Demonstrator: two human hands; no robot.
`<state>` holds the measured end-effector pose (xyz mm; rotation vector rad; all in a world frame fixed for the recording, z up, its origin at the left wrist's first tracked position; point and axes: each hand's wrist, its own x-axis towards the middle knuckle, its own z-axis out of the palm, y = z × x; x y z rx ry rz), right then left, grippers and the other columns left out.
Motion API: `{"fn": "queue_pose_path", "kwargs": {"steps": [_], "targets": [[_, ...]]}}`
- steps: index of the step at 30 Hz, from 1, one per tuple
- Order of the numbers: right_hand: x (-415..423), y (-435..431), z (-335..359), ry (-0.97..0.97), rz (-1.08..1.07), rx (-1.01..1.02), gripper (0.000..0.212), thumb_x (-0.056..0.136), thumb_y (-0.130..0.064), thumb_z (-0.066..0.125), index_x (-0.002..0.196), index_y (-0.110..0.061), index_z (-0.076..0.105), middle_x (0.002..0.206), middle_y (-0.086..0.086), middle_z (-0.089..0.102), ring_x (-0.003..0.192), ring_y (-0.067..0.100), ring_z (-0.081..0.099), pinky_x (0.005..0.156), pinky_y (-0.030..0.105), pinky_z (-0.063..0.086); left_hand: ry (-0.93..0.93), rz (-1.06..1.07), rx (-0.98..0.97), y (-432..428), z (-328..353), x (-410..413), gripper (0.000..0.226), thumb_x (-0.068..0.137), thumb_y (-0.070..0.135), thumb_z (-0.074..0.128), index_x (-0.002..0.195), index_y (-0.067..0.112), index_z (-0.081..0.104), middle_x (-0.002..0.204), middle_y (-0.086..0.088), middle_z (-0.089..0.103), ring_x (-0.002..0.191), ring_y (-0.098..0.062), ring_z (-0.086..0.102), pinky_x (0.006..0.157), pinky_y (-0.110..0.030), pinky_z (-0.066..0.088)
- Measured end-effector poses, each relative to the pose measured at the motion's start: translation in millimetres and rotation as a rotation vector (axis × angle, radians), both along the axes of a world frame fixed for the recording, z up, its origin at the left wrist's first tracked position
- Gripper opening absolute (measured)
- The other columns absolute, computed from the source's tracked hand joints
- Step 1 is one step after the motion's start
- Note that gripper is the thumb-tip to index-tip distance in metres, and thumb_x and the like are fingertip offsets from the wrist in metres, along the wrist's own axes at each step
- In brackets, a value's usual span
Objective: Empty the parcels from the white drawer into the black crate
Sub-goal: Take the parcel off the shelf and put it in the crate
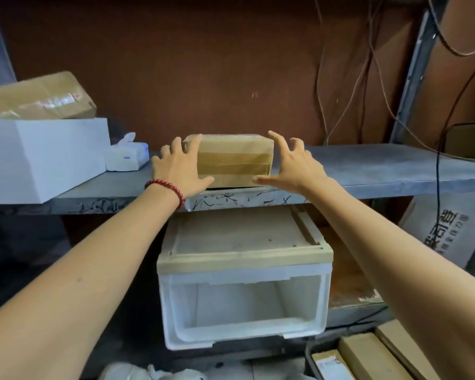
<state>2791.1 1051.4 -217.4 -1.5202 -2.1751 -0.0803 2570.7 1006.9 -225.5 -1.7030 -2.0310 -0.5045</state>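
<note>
Pressing left grip [180, 168], fingers straight, against left side of parcel [233, 160] on shelf [381, 171] above white drawer [244, 297]; right grip [291, 165] splayed wide by parcel's rt side, holding nothing.

My left hand [180, 171] is covering the left end of the brown taped cardboard parcel [233, 160]; whether my right hand [294, 165] is touching its other end, I cannot tell. The grey metal shelf [381, 171] is hiding the back of the white plastic drawer unit [244, 305]. The left edge is cutting off the white cardboard box [39, 157].
</note>
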Motion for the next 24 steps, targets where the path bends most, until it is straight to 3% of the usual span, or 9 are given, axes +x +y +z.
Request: {"fn": "queue_pose_path", "kwargs": {"steps": [6,9,12,17,21,24], "targets": [[-17,33,3,0.105,0.018,-0.138,0.11,0.073,-0.059,0.074,0.152,-0.038,0.001,0.152,0.018,0.024,0.13,0.038,0.042,0.103,0.049,0.041,-0.172,-0.048,-0.039,30,2,-18,0.098,0.079,0.065,0.06,0.151,0.031,0.003,0.152,-0.017,0.023,0.131,-0.04,0.038,0.097,-0.05,0.042],[-16,38,-3,0.226,0.131,-0.196,0.107,0.078,-0.045,0.076,0.154,-0.027,0.003,0.15,0.013,0.034,0.134,0.031,0.038,0.103,0.037,0.036,-0.325,-0.12,-0.04,42,-3,-19,0.098,0.075,0.068,0.061,0.148,0.028,0.01,0.145,-0.015,0.036,0.124,-0.036,0.047,0.093,-0.046,0.046],[-14,37,-5,0.324,0.186,-0.188,0.098,0.081,-0.038,0.075,0.153,-0.025,0.009,0.146,0.009,0.042,0.133,0.029,0.04,0.092,0.027,0.033,-0.442,-0.166,0.036,47,-6,-9,0.092,0.073,0.068,0.064,0.14,0.021,0.022,0.139,-0.017,0.043,0.118,-0.038,0.051,0.09,-0.043,0.046],[-7,27,-7,0.52,0.174,-0.137,0.089,0.079,-0.052,0.072,0.146,-0.021,0.024,0.141,0.007,0.043,0.126,0.024,0.046,0.102,0.037,0.044,-0.589,-0.239,0.138,45,-10,5,0.078,0.073,0.07,0.062,0.126,0.021,0.031,0.131,-0.018,0.047,0.115,-0.037,0.051,0.089,-0.044,0.046],[14,12,-7,0.851,-0.001,-0.212,0.084,0.084,-0.068,0.053,0.146,-0.015,0.033,0.14,0.005,0.032,0.122,0.021,0.046,0.099,0.045,0.049,-0.68,-0.351,0.198,32,-6,32,0.067,0.076,0.071,0.057,0.117,0.023,0.036,0.123,-0.01,0.051,0.107,-0.028,0.051,0.081,-0.037,0.044],[42,-7,-11,0.928,-0.052,-0.287,0.072,0.087,-0.065,0.051,0.142,-0.02,0.04,0.144,0.006,0.034,0.122,0.024,0.047,0.09,0.042,0.054,-0.704,-0.413,0.214,13,-3,60,0.061,0.081,0.068,0.053,0.118,0.022,0.037,0.123,-0.008,0.049,0.095,-0.02,0.045,0.075,-0.031,0.039]]}}
